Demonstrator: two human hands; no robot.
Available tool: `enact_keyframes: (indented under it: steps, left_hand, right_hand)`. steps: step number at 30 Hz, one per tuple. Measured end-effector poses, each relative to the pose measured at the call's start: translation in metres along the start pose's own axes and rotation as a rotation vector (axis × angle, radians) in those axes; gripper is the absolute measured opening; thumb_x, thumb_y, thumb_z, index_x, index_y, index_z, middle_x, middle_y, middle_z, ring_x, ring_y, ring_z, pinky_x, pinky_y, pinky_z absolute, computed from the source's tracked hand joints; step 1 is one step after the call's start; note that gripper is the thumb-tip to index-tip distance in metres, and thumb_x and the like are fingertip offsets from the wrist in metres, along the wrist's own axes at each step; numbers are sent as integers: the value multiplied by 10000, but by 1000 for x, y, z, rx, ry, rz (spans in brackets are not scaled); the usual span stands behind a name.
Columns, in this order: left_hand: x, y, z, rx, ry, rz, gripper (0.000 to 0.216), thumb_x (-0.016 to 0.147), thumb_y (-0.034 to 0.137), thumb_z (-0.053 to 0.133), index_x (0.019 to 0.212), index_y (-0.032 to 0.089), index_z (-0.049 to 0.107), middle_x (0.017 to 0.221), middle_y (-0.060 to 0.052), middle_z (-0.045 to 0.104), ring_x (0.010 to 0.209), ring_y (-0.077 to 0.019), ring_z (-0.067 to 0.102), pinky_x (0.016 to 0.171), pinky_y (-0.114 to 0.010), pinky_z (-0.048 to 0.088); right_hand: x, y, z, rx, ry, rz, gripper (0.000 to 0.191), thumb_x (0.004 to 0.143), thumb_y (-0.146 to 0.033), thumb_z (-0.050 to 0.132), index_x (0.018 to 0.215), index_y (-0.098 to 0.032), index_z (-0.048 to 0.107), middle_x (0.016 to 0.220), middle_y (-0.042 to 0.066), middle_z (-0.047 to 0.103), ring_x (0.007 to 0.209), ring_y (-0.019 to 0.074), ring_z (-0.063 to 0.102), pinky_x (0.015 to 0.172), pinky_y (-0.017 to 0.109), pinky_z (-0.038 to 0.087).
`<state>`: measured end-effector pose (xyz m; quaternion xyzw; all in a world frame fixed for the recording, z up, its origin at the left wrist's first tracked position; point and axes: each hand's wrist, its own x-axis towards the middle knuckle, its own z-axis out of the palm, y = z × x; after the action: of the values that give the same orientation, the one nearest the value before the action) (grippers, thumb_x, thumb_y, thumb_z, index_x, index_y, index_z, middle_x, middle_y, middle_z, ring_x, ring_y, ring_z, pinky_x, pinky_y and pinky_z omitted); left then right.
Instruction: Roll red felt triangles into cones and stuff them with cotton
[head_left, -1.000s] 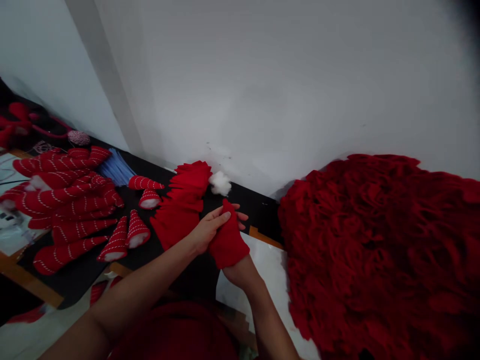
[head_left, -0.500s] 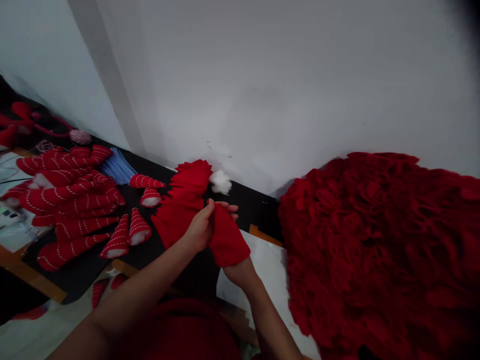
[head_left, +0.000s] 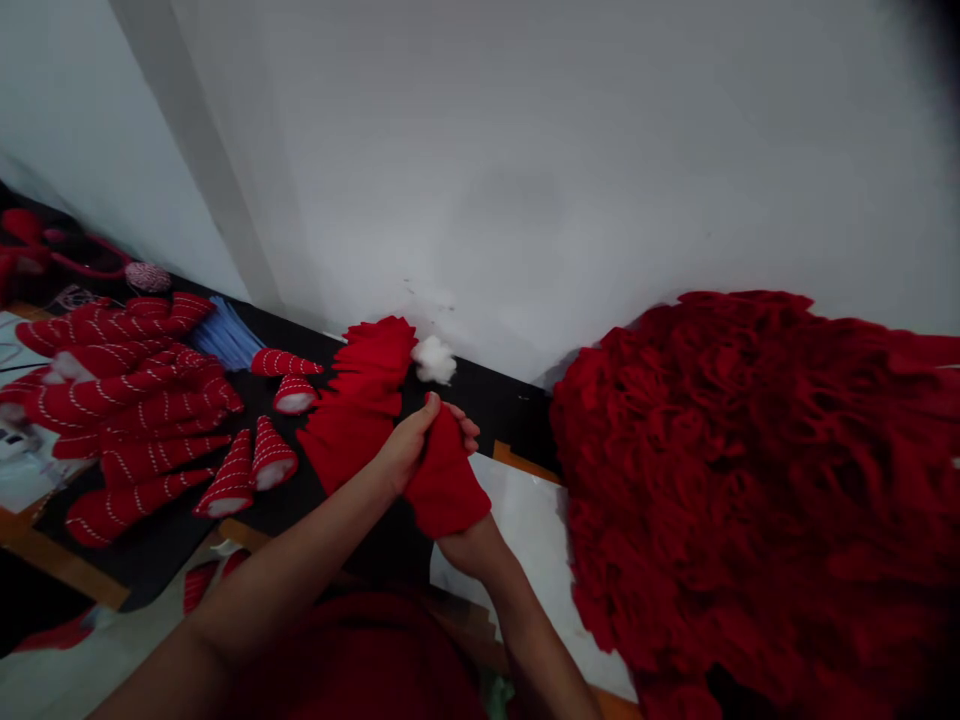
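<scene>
A plain red fabric cone (head_left: 444, 478) is pulled over my right hand (head_left: 469, 545), so only the wrist and heel of that hand show. My left hand (head_left: 409, 450) is closed around the cone's pointed tip, with thumb and fingers gripping the cloth. Both hands hover above the black table surface (head_left: 502, 405) close to the wall. Just behind them lies a stack of flat red fabric pieces (head_left: 360, 395) with a tuft of white stuffing (head_left: 435, 358) at its far end.
A big heap of red fabric pieces (head_left: 750, 480) fills the right side. On the left lie several red cones with white stitching (head_left: 127, 400), some stuffed with white filling, plus a blue bundle (head_left: 221, 338). White paper (head_left: 525, 530) lies under my hands.
My left hand went from lying flat along the cone to closing around its tip. The hands and the view shifted slightly.
</scene>
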<state>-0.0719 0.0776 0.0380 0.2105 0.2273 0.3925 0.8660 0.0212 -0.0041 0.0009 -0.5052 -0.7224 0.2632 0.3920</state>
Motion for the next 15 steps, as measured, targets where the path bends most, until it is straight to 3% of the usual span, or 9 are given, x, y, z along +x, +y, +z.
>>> enact_keyframes:
  steps: [6,12,15]
  left_hand:
    - [-1,-1,4,-89,67,2,361,809,422,450,597,131,488,662,-57,613,599,-146,594,619,-284,478]
    - [3,-2,3,-185,218,72,363,794,431,478,581,138,450,627,-32,591,585,-138,585,653,-310,487]
    - [3,-1,4,-185,208,88,367,796,434,472,580,139,448,643,-33,601,603,-143,592,666,-314,485]
  right_hand:
    - [1,1,-4,-2,20,-28,464,756,-174,410,1213,-239,453,1243,28,516,1189,199,443,1002,396,375]
    - [-10,9,7,-25,252,-36,504,742,-182,475,1240,-237,428,1209,22,547,1180,190,452,1006,386,377]
    - [-9,2,7,1,255,39,487,752,-187,471,1235,-237,437,1213,13,542,1206,191,422,1025,384,354]
